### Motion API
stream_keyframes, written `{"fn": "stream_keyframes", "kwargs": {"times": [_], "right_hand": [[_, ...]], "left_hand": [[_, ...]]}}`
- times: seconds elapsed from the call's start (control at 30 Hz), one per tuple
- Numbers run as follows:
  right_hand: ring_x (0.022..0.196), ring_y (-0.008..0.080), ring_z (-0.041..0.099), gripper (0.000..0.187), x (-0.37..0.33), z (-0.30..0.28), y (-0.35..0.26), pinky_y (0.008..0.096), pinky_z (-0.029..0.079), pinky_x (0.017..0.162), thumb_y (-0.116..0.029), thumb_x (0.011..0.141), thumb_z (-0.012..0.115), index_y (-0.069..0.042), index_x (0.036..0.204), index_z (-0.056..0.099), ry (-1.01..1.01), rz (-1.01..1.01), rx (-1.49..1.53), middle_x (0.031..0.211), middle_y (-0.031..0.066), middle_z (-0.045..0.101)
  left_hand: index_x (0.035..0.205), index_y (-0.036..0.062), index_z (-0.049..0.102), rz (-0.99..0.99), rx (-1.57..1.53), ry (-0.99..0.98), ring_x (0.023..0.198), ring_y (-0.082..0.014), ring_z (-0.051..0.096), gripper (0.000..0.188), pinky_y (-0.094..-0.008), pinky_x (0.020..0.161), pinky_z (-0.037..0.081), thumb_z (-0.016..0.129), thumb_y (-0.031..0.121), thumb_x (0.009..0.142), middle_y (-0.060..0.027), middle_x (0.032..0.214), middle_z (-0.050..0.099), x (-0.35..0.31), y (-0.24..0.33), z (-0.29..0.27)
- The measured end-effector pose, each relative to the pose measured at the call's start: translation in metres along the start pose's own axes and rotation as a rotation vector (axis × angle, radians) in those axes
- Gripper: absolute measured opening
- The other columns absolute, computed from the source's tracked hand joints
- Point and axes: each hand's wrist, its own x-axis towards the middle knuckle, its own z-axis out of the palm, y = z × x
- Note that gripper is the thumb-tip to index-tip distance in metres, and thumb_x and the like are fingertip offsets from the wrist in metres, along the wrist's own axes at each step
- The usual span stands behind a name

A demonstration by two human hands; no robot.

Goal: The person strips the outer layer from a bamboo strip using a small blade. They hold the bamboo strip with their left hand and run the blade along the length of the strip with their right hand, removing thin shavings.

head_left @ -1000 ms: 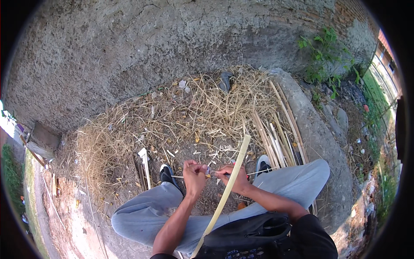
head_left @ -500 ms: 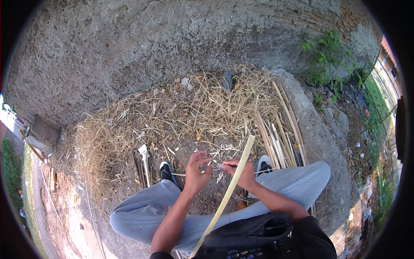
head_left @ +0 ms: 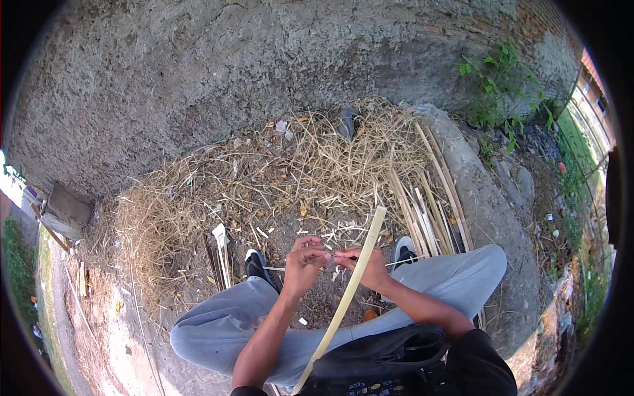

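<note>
In front of my lap, my left hand (head_left: 304,269) has its fingers curled together toward the right hand, fingertips pinched. My right hand (head_left: 371,267) is pinched too, its fingertips almost meeting the left ones. Whatever lies between the fingertips is too small to make out. A long pale bamboo strip (head_left: 343,305) slants up from my lap and passes in front of my right hand; I cannot tell whether that hand touches it. A thin pale stick (head_left: 276,268) shows beside my left hand, its course behind the fingers hidden.
Split bamboo strips (head_left: 422,221) lie beyond my right shoe (head_left: 404,251). More sticks (head_left: 222,254) stand near my left shoe (head_left: 257,264). Dry straw (head_left: 343,162) and pale shavings (head_left: 347,228) cover the ground below a rough wall (head_left: 264,66). A concrete ledge (head_left: 475,178) runs along the right.
My hands have come together at the fingertips; the left fingers were more spread. A slender dark thing seen in my right hand is now hidden. A small white piece now shows on the ground below my left hand.
</note>
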Motion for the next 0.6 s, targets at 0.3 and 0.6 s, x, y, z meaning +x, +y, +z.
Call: {"fn": "stream_keyframes", "kwargs": {"times": [0.3,0.6], "right_hand": [[0.072,0.0130,0.071,0.033,0.003,-0.007,-0.003,0.0242,0.056,0.060,-0.008,0.088,0.073,0.007,0.117,0.065,-0.060,0.214,0.071,0.088,0.0128,0.073],[0.073,0.0173,0.072,0.030,0.007,-0.013,0.001,0.0240,0.060,0.064,-0.007,0.093,0.065,0.008,0.119,0.063,-0.091,0.189,0.190,0.086,0.0154,0.072]], "left_hand": [[0.089,-0.0020,0.076,-0.174,-0.006,0.024,0.085,-0.0107,0.060,0.007,-0.0239,0.072,0.053,0.074,0.000,0.082,-0.0046,0.112,0.052,0.001,0.008,-0.004],[0.083,-0.0035,0.074,-0.285,-0.310,0.115,0.090,-0.0119,0.056,0.005,-0.0252,0.075,0.048,0.074,0.002,0.082,-0.0030,0.105,0.054,0.005,-0.007,-0.008]]}}
